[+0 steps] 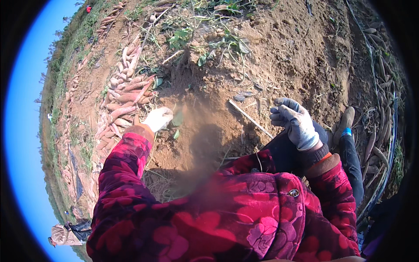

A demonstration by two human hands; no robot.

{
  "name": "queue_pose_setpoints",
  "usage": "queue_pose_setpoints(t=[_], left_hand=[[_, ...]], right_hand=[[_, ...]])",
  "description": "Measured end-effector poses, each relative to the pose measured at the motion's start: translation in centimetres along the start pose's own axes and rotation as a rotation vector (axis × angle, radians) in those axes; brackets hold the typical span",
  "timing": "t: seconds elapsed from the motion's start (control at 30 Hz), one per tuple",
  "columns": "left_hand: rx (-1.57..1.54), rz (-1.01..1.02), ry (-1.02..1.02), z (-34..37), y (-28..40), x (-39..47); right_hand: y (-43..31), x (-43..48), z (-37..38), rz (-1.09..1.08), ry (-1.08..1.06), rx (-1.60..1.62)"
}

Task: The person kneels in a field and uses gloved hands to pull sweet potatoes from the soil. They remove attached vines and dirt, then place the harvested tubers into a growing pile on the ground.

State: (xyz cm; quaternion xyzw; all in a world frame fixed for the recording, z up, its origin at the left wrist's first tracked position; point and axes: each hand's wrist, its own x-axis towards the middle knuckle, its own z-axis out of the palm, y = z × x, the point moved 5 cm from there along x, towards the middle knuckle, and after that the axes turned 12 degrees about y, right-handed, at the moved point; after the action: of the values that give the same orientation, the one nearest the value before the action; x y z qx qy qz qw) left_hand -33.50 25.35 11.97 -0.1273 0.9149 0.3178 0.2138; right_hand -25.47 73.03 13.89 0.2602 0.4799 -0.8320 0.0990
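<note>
My left hand [159,118], in an overexposed white glove, hovers at the right edge of a long heap of sweet potatoes [126,95]. Its fingers are bent, and glare hides whether anything is in them. A green leaf [177,118] shows just beyond its fingertips. My right hand [294,122] wears a grey-coated, dirt-stained glove and is raised above my bent knee. Its fingers are loosely curled, with nothing visible in them. Loose brown soil [209,98] lies between my hands, partly blurred by a smudge in the view.
A pale stalk [250,118] lies on the soil near my right hand. Cut vines [226,46] spread ahead. More sweet potatoes [381,124] line the right side, beside a leg with a dirty shoe [345,122]. Another person [67,234] is at far lower left.
</note>
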Motion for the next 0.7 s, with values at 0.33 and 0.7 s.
queue_pose_setpoints(t=[0.33,0.7], left_hand=[[0.251,0.334,0.512,-1.3,18.2,23.1],[0.199,0.137,0.261,0.1,15.2,28.2]], right_hand=[[-13.0,-10.2,-20.9,-0.39,0.616,-0.052],[-10.7,-13.3,-25.9,-0.266,0.708,-0.267]])
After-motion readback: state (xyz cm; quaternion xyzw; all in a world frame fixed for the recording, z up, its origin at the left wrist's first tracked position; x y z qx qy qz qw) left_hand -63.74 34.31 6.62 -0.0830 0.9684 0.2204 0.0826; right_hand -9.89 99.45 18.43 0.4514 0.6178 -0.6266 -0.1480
